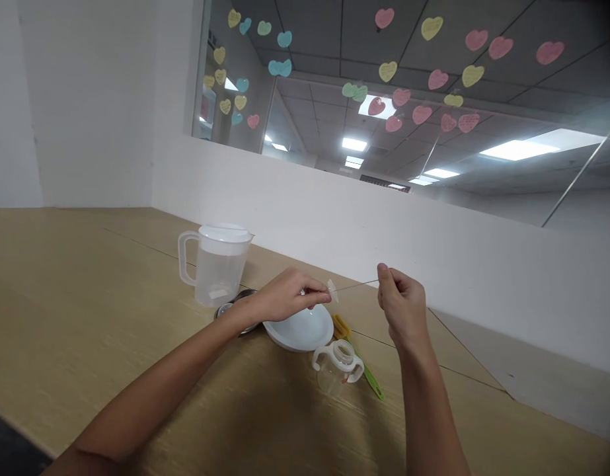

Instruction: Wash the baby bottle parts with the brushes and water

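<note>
My left hand pinches a small translucent piece, perhaps a bottle teat, above a white bowl. A thin wire-like rod runs from this piece to my right hand, whose fingers are closed around its other end. The rod's tip is hidden at the translucent piece. Below the hands stands a clear baby bottle with two white handles and an uncovered neck. Just behind it lies a bottle brush with a yellow sponge head and a green handle.
At the left stands a lidded plastic pitcher holding clear liquid. A dark-rimmed round object is partly hidden behind my left forearm. The wooden table meets a white wall with a window above, dotted with heart-shaped notes.
</note>
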A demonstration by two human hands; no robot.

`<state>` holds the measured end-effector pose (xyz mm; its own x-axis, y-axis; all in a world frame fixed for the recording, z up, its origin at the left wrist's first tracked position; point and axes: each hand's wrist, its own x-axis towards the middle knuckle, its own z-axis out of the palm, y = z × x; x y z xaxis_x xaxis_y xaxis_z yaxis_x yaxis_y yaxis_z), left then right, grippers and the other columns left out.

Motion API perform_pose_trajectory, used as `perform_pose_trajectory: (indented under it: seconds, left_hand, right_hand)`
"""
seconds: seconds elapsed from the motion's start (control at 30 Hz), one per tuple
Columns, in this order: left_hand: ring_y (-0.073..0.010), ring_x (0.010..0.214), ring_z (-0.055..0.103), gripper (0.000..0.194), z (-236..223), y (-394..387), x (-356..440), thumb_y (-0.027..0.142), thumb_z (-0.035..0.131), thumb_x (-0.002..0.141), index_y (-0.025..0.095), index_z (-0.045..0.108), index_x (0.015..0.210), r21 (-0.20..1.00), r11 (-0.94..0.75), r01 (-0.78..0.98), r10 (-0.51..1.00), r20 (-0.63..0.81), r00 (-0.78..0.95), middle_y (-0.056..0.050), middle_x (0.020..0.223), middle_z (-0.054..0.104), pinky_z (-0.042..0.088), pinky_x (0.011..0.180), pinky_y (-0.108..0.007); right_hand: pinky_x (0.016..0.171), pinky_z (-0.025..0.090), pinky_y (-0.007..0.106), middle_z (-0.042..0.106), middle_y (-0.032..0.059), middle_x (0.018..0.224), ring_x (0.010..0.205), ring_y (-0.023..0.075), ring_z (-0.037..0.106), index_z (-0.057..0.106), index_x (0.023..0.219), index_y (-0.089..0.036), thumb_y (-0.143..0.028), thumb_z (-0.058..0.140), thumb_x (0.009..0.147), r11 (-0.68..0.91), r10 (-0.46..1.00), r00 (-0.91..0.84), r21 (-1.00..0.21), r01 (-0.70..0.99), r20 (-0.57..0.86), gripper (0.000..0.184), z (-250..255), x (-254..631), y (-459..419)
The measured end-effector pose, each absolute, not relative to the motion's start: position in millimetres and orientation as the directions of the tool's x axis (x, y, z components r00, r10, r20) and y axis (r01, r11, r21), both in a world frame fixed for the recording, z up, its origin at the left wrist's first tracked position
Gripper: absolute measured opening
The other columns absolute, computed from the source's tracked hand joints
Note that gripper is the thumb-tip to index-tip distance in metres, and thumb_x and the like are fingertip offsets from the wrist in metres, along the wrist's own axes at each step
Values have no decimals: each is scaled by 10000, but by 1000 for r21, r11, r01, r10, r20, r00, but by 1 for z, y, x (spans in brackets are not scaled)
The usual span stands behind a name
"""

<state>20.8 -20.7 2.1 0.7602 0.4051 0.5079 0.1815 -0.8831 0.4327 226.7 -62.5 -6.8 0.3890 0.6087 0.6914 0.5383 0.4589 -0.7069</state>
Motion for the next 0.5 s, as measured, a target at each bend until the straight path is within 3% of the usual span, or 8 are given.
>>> perform_pose_trajectory:
  seconds: [0.5]
  left_hand:
    - [-103,587,484,327,0,-21,21,298,427,873,117,609,670,417,-890,185,399,512,761,-1,620,575,317,572,-209]
  right_hand:
    - [407,150,229,201,-73,463,433,64,198,276,493,-203,-504,544,761,466,537,477,-716,519,696,485,-2,248,-69]
